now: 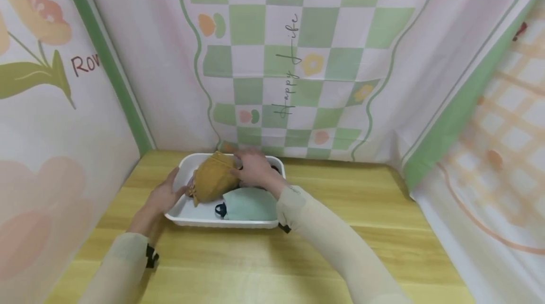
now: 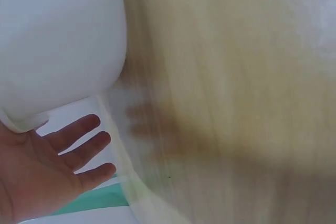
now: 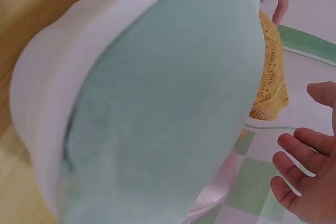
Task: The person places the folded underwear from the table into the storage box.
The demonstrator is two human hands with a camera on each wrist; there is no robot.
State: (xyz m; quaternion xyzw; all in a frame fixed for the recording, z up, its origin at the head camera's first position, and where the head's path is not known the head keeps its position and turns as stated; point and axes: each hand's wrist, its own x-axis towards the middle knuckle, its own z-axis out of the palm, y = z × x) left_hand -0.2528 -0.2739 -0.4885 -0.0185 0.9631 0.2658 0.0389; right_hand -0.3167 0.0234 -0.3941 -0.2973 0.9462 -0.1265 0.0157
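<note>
A white tray (image 1: 183,221) stands on the wooden table, with a mustard-yellow cloth item (image 1: 215,178) in its left part. Openwork holes show in the yellow cloth (image 3: 270,72) in the right wrist view. My left hand (image 1: 163,195) is at the tray's left rim, thumb over the rim; its other fingers stretch out straight beyond the tray wall (image 2: 63,40). My right hand (image 1: 255,166) reaches over the tray beside the yellow cloth, its fingers (image 3: 302,166) loosely spread with nothing between them. A mint-green item (image 1: 251,204) with a dark loop lies at the tray's front right.
Behind the right hand, a dark item (image 1: 276,168) partly shows at the tray's back right. A printed green-checked curtain (image 1: 298,81) hangs along the table's back edge, with more printed cloth at both sides. The wooden table (image 1: 340,247) extends to the right.
</note>
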